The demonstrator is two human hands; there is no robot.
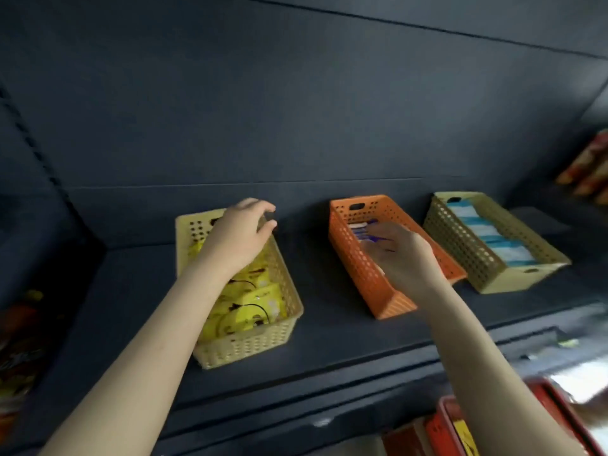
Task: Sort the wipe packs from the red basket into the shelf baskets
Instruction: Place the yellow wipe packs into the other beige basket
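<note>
A dark matte shelf runs left to right, backed by a dark panel. A slotted upright climbs the far left. Blurred orange-red packets sit far right, with more colourful packets near left. The light is dim, apart from one bright patch near right.

Head-worn view: one wide-angle camera on the person's head faces forward and slightly down into a dark shelf, near enough that both forearms rise from the lower edge to the baskets. The left hand lies at 9 o'clock of centre and the right hand at 3 o'clock, over the orange basket. The red basket is cropped at 5 o'clock. The frame bows and blurs toward its right edge.
</note>
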